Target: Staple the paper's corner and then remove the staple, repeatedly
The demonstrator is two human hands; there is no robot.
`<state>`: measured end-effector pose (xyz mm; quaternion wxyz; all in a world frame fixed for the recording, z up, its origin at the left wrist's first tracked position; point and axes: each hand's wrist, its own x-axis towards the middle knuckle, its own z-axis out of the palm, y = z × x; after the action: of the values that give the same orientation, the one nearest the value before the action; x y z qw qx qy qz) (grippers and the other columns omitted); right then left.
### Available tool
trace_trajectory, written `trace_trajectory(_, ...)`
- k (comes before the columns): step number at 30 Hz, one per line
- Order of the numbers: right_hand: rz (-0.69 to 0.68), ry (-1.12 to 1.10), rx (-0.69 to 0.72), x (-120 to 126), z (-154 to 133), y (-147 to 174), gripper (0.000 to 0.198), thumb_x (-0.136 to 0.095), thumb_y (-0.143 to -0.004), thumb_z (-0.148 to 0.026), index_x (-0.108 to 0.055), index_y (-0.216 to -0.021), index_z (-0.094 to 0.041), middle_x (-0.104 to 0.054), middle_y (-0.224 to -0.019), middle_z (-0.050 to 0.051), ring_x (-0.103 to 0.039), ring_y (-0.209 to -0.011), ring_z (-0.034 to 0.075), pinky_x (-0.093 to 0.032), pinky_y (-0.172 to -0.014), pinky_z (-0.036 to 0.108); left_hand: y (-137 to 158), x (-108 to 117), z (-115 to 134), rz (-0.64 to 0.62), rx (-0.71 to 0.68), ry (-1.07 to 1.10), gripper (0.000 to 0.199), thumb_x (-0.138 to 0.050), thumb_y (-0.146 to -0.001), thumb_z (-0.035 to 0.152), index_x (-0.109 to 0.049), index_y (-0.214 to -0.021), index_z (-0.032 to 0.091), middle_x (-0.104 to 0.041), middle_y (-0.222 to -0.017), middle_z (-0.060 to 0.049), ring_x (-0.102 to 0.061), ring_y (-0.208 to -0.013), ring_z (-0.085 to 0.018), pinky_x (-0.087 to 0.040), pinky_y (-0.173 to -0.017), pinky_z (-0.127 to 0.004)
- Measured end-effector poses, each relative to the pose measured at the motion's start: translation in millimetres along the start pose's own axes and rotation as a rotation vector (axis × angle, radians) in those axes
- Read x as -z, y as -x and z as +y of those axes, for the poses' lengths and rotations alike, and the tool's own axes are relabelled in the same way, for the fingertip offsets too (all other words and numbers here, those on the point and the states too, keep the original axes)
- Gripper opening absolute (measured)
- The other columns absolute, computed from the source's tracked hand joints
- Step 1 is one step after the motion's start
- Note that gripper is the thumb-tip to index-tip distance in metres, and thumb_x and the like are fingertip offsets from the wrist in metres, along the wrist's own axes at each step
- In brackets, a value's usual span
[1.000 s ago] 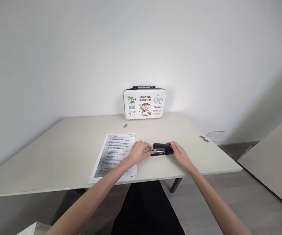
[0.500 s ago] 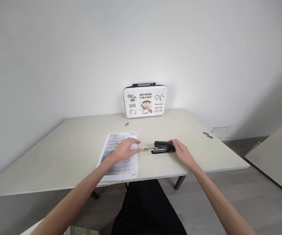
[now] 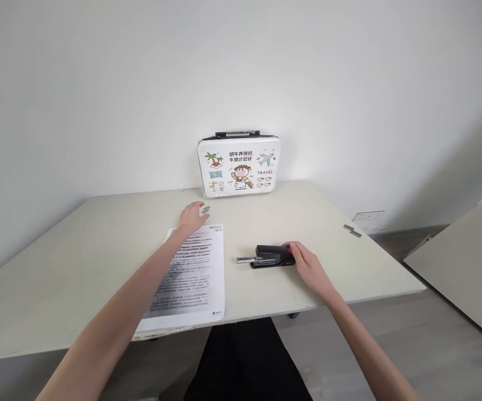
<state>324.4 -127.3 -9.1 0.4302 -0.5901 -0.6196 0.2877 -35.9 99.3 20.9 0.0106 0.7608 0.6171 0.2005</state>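
Note:
My left hand (image 3: 192,216) reaches past the top of the printed sheets (image 3: 194,284), thumb and fingers apart. Between its fingertips lie small grey strips that look like staples (image 3: 205,210), flat on the table; whether a finger touches them I cannot tell. My right hand (image 3: 305,264) grips the rear end of a black stapler (image 3: 272,256) resting on the table. The stapler's metal magazine (image 3: 244,260) sticks out toward the left, beyond the black body.
A white carry case (image 3: 241,167) with cartoon prints stands against the wall at the back of the pale table (image 3: 111,228). More grey strips (image 3: 352,230) lie near the table's right edge. A white panel (image 3: 466,262) stands off to the right.
My left hand has moved away from me, from above the sheets to the grey strips. My right hand still holds the stapler, its magazine out as before. The view has shifted slightly.

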Motion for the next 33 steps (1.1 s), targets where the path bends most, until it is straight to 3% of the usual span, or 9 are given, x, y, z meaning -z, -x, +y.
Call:
trace_trajectory(6, 0.002, 0.002, -0.015, -2, 2, -2, 0.05, -0.028, -0.106, -0.059, -0.067, -0.113, -0.029, -0.073, -0.118, 0.007, -0.067, -0.104, 0.027, -0.052, -0.088, 0.036, -27, -20, -3, -0.043, 0.028, -0.07, 0.042, -0.059, -0.094, 0.034, -0.063, -0.134, 0.022, -0.069, -0.136, -0.012, -0.061, -0.125, -0.033, -0.045, -0.105, -0.046)
trace_trajectory(10, 0.004, -0.006, -0.002, -2, 3, -2, 0.049, -0.029, -0.106, -0.059, -0.067, -0.115, -0.029, -0.073, -0.118, 0.006, -0.067, -0.102, 0.027, -0.051, -0.09, 0.036, -19, -20, -2, -0.055, 0.013, -0.098, 0.032, -0.053, -0.097, 0.032, -0.072, -0.123, 0.025, -0.075, -0.124, -0.01, -0.065, -0.119, -0.033, -0.045, -0.104, -0.047)
trace_trajectory(15, -0.001, 0.012, 0.007, 0, 6, -1, 0.051, -0.03, -0.105, -0.06, -0.069, -0.116, -0.029, -0.074, -0.115, 0.007, -0.066, -0.1, 0.027, -0.05, -0.088, 0.036, 14, -5, 1, -0.097, -0.063, -0.121, 0.027, -0.053, -0.098, 0.031, -0.076, -0.111, 0.027, -0.076, -0.122, -0.005, -0.067, -0.115, -0.029, -0.045, -0.104, -0.042)
trace_trajectory(19, 0.018, 0.013, 0.016, 0, 7, 0, 0.052, -0.03, -0.105, -0.059, -0.069, -0.115, -0.027, -0.074, -0.114, 0.007, -0.066, -0.1, 0.028, -0.049, -0.09, 0.037, 34, 16, 3, -0.156, -0.12, -0.157, 0.026, -0.059, -0.096, 0.035, -0.074, -0.115, 0.026, -0.075, -0.123, -0.005, -0.067, -0.115, -0.027, -0.047, -0.101, -0.037)
trace_trajectory(22, 0.027, 0.006, 0.044, -1, 6, -1, 0.051, -0.031, -0.105, -0.058, -0.069, -0.112, -0.025, -0.074, -0.111, 0.008, -0.066, -0.099, 0.027, -0.049, -0.089, 0.037, 40, 31, 2, -0.174, -0.129, -0.201, 0.032, -0.062, -0.093, 0.044, -0.073, -0.114, 0.022, -0.073, -0.124, -0.01, -0.065, -0.116, -0.03, -0.046, -0.101, -0.04)
trace_trajectory(26, 0.036, 0.005, 0.067, -3, 8, -1, 0.049, -0.031, -0.105, -0.055, -0.069, -0.109, -0.026, -0.075, -0.108, 0.006, -0.066, -0.099, 0.027, -0.048, -0.089, 0.035, 42, 38, 0, -0.209, -0.14, -0.242, 0.036, -0.058, -0.094, 0.053, -0.075, -0.096, 0.021, -0.074, -0.114, -0.011, -0.066, -0.111, -0.031, -0.047, -0.097, -0.039)
trace_trajectory(33, 0.024, 0.002, 0.046, -4, 11, -2, 0.048, -0.03, -0.105, -0.054, -0.069, -0.111, -0.026, -0.075, -0.108, 0.006, -0.066, -0.099, 0.026, -0.047, -0.089, 0.036, 53, 45, 9, -0.194, -0.201, -0.247, 0.034, -0.043, -0.101, 0.041, -0.069, -0.105, 0.019, -0.071, -0.119, -0.013, -0.062, -0.115, -0.031, -0.044, -0.1, -0.041)
